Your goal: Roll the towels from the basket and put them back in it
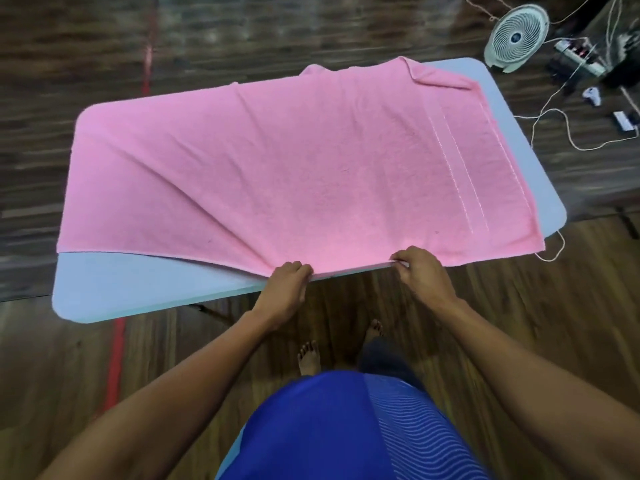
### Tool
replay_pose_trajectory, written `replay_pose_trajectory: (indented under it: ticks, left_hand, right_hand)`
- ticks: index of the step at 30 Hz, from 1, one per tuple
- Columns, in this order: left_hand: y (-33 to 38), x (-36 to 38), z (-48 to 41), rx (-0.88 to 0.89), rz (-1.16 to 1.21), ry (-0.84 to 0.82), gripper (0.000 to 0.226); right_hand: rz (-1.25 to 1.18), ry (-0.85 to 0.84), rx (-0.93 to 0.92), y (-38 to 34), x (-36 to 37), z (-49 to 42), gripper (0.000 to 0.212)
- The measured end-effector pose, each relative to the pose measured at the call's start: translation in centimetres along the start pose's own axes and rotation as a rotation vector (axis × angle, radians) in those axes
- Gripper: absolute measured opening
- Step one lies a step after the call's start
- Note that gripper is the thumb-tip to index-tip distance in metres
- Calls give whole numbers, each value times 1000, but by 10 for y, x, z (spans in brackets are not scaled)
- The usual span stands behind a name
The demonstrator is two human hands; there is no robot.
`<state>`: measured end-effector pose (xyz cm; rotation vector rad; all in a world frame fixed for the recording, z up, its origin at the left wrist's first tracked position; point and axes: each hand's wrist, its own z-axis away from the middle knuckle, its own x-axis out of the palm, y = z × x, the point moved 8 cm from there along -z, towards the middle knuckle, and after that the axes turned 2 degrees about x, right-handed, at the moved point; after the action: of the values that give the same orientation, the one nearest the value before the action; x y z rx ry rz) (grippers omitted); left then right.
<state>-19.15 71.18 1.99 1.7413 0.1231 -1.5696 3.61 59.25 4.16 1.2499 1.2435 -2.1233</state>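
Both hands have the pink towel (294, 168) by its near long edge. The left hand (289, 282) has its fingers curled over the hem, bunching the cloth a bit, and the right hand (420, 271) pinches the same edge between thumb and fingers. The towel is spread pretty much flat on the light blue table (138, 285) and covers most of the top, with creases fanning out from the left hand toward the table's left end. It sits kinda crooked, so a bare wedge of table shows at the near left corner and a strip shows along the right end. One towel corner is flipped over on itself by the table's far right corner. Beyond that corner a white fan (516, 38) sits on the wooden floor (519, 306), with a power strip (578, 55) and loose cables beside it. A red line (116, 358) on the floor runs under the table's left part, and the person's bare feet (309, 356) are just on the near side of the table.
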Motion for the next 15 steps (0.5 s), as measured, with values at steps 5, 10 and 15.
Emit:
replay_pose_trajectory:
  ticks: [5, 10, 15]
  left_hand:
    - [6, 3, 27, -24, 59, 19, 15]
    - [9, -10, 31, -33, 75, 72, 11]
    - [-8, -13, 43, -13, -39, 15, 15]
  right_hand:
    - [75, -218, -182, -64, 49, 17, 45]
    - [-59, -323, -237, -117, 96, 26, 29]
    - [-158, -285, -294, -125, 85, 20, 22]
